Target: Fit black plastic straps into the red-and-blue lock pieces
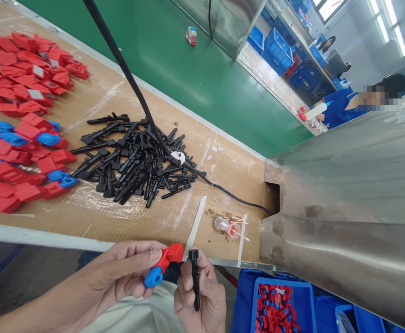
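Between thumb and fingers, my left hand (133, 266) grips a red toy arm with a blue fist (169, 258). Close beside it, my right hand (202, 293) is closed on a black plastic toy gun part (194, 277), held upright with its square end at the top. The two pieces are a small gap apart, just off the table's front edge. On the table lies a heap of matching black parts (133, 162). To its left are red arm pieces with blue fists (25, 157), and farther back a pile of plain red pieces (28, 69).
A black cable (126, 69) crosses the black heap toward a metal housing (327, 203). Small clear cups (222, 224) with cotton swabs stand near the table's front edge. Below right sits a blue bin (309, 296) of red and blue pieces. A co-worker (348, 108) sits beyond.
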`<state>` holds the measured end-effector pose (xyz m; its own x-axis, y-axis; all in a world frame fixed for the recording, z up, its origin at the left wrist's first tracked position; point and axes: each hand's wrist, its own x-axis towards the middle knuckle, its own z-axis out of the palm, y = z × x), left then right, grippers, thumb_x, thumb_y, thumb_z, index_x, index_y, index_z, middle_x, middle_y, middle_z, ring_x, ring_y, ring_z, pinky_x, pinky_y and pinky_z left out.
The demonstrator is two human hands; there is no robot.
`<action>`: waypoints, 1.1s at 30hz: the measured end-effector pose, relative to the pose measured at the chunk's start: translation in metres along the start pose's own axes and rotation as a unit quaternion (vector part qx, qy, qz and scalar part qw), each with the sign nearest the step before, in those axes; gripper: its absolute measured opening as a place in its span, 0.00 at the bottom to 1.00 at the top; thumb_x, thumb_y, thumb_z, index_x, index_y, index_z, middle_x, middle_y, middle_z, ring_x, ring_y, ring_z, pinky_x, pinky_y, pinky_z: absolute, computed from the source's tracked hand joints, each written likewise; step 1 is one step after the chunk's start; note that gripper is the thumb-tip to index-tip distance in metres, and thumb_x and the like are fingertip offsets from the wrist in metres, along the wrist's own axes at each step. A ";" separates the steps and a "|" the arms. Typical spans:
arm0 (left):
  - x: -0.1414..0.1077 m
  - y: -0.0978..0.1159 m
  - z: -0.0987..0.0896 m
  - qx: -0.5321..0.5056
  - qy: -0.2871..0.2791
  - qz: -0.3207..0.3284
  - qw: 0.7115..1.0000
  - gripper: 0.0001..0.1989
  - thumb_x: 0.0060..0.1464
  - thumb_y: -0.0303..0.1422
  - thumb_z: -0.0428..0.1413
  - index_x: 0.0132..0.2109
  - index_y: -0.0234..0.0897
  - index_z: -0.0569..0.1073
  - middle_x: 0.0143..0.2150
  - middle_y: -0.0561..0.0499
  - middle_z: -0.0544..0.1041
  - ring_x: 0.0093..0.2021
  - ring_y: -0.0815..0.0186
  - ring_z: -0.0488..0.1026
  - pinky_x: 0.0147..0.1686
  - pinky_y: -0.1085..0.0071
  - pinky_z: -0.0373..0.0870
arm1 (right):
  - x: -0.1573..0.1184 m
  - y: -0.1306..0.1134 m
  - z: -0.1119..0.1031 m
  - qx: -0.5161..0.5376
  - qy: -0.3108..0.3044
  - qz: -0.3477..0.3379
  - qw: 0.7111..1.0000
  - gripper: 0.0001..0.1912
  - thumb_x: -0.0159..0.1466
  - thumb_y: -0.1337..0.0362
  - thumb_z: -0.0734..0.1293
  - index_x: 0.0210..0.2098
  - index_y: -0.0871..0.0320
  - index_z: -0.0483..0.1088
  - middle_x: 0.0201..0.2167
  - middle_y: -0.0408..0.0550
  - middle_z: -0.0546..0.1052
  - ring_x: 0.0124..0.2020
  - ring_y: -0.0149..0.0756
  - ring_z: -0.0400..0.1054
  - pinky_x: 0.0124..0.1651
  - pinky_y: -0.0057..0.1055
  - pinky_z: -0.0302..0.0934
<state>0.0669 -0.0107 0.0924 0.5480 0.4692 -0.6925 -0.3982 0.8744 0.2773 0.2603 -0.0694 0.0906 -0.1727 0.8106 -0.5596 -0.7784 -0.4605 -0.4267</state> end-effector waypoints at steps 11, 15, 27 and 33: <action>-0.007 0.011 0.015 0.005 0.003 0.005 1.000 0.26 0.38 0.49 0.85 0.38 0.37 0.91 0.25 0.52 0.81 0.24 0.73 0.71 0.24 0.86 0.72 | 0.001 -0.002 0.001 0.045 -0.032 0.016 0.998 0.24 0.55 0.54 0.89 0.44 0.57 0.84 0.21 0.32 0.68 0.17 0.17 0.46 0.23 0.10 0.58; -0.007 0.011 0.015 0.008 -0.001 0.014 1.000 0.25 0.39 0.50 0.85 0.38 0.38 0.91 0.24 0.52 0.80 0.24 0.73 0.71 0.23 0.86 0.70 | 0.002 -0.003 0.003 0.060 -0.041 0.017 0.997 0.22 0.55 0.55 0.89 0.44 0.56 0.86 0.21 0.33 0.69 0.17 0.15 0.45 0.23 0.08 0.56; 0.014 -0.012 -0.019 -0.018 -0.015 -0.006 1.000 0.24 0.42 0.45 0.85 0.43 0.40 0.91 0.31 0.49 0.84 0.25 0.71 0.74 0.26 0.81 0.78 | 0.001 0.003 0.004 0.004 -0.024 -0.024 0.999 0.23 0.52 0.56 0.91 0.45 0.51 0.88 0.23 0.41 0.81 0.18 0.18 0.66 0.24 0.10 0.65; 0.017 -0.017 -0.025 -0.034 -0.025 -0.002 0.999 0.23 0.45 0.44 0.84 0.44 0.38 0.91 0.31 0.47 0.86 0.23 0.73 0.74 0.23 0.84 0.75 | -0.001 0.008 0.002 -0.020 -0.005 -0.056 0.998 0.24 0.50 0.58 0.91 0.45 0.51 0.89 0.26 0.44 0.85 0.20 0.23 0.73 0.22 0.14 0.69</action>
<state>0.0646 -0.0208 0.0594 0.5846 0.4733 -0.6589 -0.4449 0.8662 0.2275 0.2537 -0.0734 0.0892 -0.0917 0.8614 -0.4995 -0.7688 -0.3801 -0.5143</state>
